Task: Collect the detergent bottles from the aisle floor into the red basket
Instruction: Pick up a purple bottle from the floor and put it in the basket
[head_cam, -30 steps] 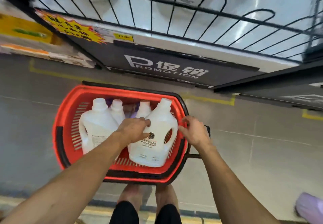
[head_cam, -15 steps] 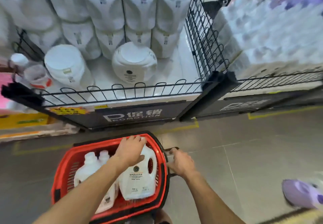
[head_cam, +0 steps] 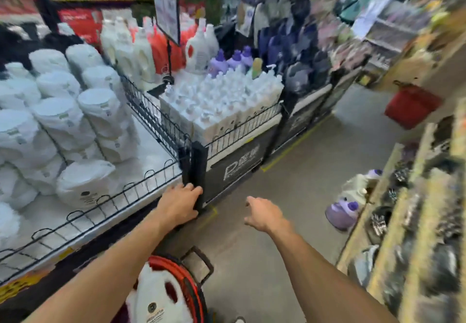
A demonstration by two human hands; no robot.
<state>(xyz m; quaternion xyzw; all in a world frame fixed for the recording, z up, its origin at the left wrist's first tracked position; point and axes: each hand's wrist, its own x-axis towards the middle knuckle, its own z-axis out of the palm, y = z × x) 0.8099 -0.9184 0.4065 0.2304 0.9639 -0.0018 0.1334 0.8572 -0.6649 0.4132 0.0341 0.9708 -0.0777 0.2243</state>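
Mid-frame, the left hand (head_cam: 180, 202) rests loose-fingered against the black corner post (head_cam: 199, 161). The right hand (head_cam: 263, 213) is spread, its grip empty. Bottom centre, a white detergent bottle (head_cam: 158, 297) sits in the red basket (head_cam: 187, 276); purple bottles (head_cam: 340, 213) lie on the floor at right.

Glossy red plastic basket (head_cam: 187, 276); black wire fence (head_cam: 151, 118).

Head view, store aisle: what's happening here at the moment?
A person stands in the aisle with both hands free. The left hand is by the black corner post of the display rack, contact unclear; the right hand hangs open over the floor. The red basket at their feet holds a white detergent bottle. A purple bottle and a pale bottle lie on the floor by the right-hand shelves, not yet collected.
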